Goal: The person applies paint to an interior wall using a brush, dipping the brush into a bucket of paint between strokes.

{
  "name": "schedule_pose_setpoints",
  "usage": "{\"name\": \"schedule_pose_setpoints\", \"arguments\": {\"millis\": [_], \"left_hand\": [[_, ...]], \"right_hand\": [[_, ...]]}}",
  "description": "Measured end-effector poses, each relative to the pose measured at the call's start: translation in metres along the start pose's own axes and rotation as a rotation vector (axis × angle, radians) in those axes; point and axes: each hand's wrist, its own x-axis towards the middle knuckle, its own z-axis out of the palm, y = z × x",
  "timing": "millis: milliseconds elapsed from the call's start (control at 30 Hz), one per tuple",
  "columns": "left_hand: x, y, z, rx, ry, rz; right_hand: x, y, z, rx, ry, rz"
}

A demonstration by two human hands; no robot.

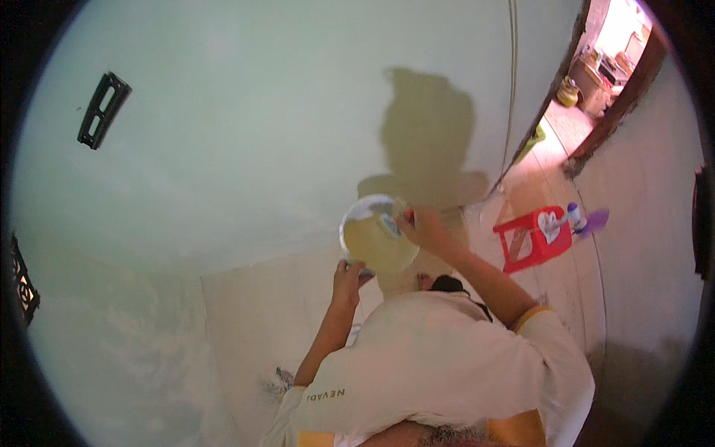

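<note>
Round tub [345, 223] is out between the two hands, left hand [348, 280] clamped on its lower rim, right hand [424, 229] wrapped around some small red-and-pale tool [389, 225] up by the opposite edge. Smooth whitish rim, yellowish inside, pale green wall [246, 164] looks kinda streaky.

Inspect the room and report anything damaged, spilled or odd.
The doorway's brown edging looks ragged toward its foot, possibly chipped. The left-hand wall has blotchy whitish streaks low down, unlike its smoother upper part; whether that's damage, I can't tell.
</note>
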Motion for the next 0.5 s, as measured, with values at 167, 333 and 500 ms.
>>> {"name": "schedule_pose_setpoints", "arguments": {"millis": [167, 333, 500], "left_hand": [[-0.032, 0.019, -0.009, 0.004, -0.071, 0.052], [-0.055, 0.032, -0.006, -0.026, -0.18, 0.153], [-0.067, 0.041, -0.011, 0.025, -0.167, 0.148]], "right_hand": [[0.006, -0.026, 0.014, -0.144, -0.01, -0.078], [0.002, -0.049, 0.012, -0.241, -0.058, -0.07], [-0.004, -0.06, 0.029, -0.289, -0.094, -0.006]]}}
